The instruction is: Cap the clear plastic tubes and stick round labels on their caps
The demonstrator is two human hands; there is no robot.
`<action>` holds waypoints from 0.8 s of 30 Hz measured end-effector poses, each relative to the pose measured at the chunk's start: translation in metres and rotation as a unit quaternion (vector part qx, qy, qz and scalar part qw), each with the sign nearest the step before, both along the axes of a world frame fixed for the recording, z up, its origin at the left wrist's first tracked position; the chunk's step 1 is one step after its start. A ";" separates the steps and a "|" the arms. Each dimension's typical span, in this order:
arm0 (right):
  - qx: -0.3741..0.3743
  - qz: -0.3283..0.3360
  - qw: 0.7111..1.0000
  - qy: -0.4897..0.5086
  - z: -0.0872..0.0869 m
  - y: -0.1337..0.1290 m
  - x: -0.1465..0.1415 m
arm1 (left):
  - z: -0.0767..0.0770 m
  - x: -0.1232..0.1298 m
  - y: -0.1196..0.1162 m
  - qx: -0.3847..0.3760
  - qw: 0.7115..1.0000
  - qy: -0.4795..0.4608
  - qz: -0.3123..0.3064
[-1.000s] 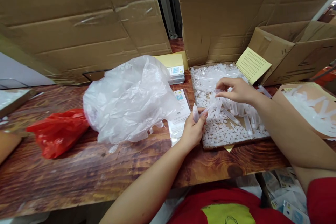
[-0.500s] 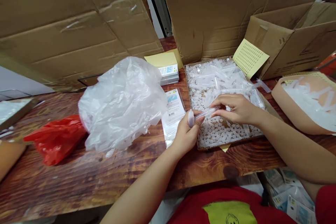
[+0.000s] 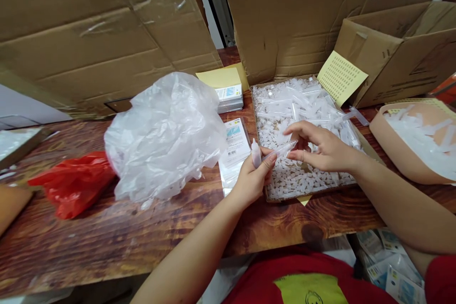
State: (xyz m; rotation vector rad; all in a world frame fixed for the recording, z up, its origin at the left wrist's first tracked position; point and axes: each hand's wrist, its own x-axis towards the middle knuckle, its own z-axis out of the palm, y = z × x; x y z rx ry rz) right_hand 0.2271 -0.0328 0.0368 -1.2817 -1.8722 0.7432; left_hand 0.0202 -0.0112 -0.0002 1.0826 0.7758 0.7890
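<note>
My left hand [image 3: 252,175] is closed around a small white squeeze bottle with a pointed nozzle [image 3: 255,154], its tip upward. Between the same hand's thumb and fingers is a clear plastic tube or sleeve [image 3: 284,148], pointing to the right. At that piece's far end is my right hand [image 3: 318,148], its thumb and fingers apart; whether a fingertip touches the plastic I cannot tell. Beneath both hands lies a shallow cardboard tray [image 3: 292,199] filled with small white nozzle-like pieces [image 3: 302,182] and longer clear tubes [image 3: 304,97].
Left of the tray lie printed cards in clear sleeves [image 3: 235,145], a card stack [image 3: 231,99], a crumpled plastic bag [image 3: 166,137] and a red bag [image 3: 76,183]. A beige bin [image 3: 395,154] of translucent pieces, a yellow sticker sheet [image 3: 342,76] and a cardboard box [image 3: 377,57] stand right.
My right fingers have spread and come off their pinch on the clear plastic piece. In my left hand the white bottle has tilted, so its nozzle now points up.
</note>
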 end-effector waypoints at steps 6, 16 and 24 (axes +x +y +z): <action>0.048 0.020 0.998 -0.040 -0.004 -0.001 -0.001 | 0.003 0.000 0.000 -0.069 0.994 -0.034 -0.079; -0.195 0.018 0.971 0.141 -0.009 -0.003 -0.015 | -0.001 -0.015 -0.004 0.417 0.878 0.235 0.028; -0.103 -0.038 0.993 -0.053 0.013 0.015 0.021 | -0.002 -0.006 0.003 0.341 0.903 0.259 0.027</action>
